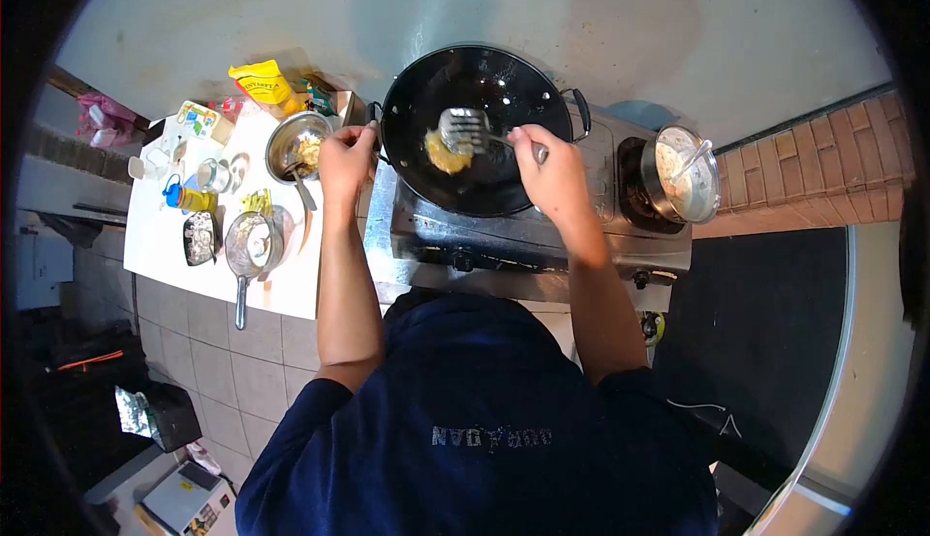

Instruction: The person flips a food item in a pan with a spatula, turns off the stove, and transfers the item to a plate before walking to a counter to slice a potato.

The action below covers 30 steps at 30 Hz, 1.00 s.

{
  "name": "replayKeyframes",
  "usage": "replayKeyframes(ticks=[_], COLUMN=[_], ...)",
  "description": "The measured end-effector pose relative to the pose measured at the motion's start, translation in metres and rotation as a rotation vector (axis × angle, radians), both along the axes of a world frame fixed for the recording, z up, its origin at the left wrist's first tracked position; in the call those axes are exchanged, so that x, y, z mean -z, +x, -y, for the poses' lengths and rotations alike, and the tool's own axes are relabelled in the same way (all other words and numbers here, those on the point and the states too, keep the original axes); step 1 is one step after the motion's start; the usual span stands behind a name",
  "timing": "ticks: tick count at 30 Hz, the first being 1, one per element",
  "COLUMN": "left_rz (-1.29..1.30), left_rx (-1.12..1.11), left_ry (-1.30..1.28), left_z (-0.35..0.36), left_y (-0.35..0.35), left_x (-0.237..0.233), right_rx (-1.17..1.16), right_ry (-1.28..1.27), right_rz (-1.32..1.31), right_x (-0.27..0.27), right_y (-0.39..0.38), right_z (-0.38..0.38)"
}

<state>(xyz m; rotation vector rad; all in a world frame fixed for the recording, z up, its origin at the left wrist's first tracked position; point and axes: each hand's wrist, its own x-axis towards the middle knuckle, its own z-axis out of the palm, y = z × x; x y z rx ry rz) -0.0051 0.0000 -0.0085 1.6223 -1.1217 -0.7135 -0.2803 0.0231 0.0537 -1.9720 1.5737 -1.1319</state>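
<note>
Your left hand (345, 160) has its grip clenched on the side handle of the black wok (504, 91), at the wok's left rim. Your right hand (548, 166) is grasping the handle of a slotted metal spatula (465, 129); the blade reaches left over the middle of the wok. The blade sits just above or on a yellow piece of food (446, 156) on the wok floor; I cannot tell if they touch.

The wok stands on the left burner of a steel stove (504, 238). On the right burner is a steel pot (684, 176) of pale contents with a utensil handle sticking out.

Left of the stove is a white bench (155, 245). On it, just beside your left hand, is a steel bowl (296, 144) holding some food and a spoon. Nearer the bench's front edge lies a long-handled strainer (252, 245). A yellow packet (263, 81) is at the back and a blue-capped yellow bottle (190, 197) further left.
</note>
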Motion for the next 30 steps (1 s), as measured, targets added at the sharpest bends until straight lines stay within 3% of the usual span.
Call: replayKeyframes(ticks=[4, 6, 8, 13, 17, 21, 24, 30], left_rz=[0.015, -0.013, 0.022, 0.037, 0.030, -0.003, 0.008, 0.033], left_rx=[-0.003, 0.015, -0.010, -0.008, 0.014, 0.013, 0.010, 0.030], left_ry=[-0.009, -0.020, 0.024, 0.003, -0.047, 0.041, -0.002, -0.026], left_z=[0.003, 0.004, 0.002, 0.005, 0.011, 0.003, 0.005, 0.007], left_y=[0.002, 0.002, -0.001, 0.001, 0.006, -0.002, 0.000, 0.005], left_x=[0.005, 0.007, -0.003, -0.002, 0.008, -0.013, -0.009, 0.001], right_rx=[0.142, 0.146, -0.004, 0.001, 0.164, 0.069, -0.003, 0.119], right_ry=[0.146, 0.126, -0.150, 0.016, 0.004, -0.135, -0.063, -0.021], right_rz=[-0.204, -0.207, 0.014, -0.014, -0.157, -0.015, 0.052, -0.081], right_x=[-0.022, -0.013, 0.008, 0.001, -0.008, 0.006, 0.007, -0.003], right_y=[-0.008, -0.007, -0.004, -0.003, -0.011, -0.001, 0.002, -0.008], right_z=[-0.003, 0.003, 0.010, -0.004, -0.002, 0.010, 0.004, 0.000])
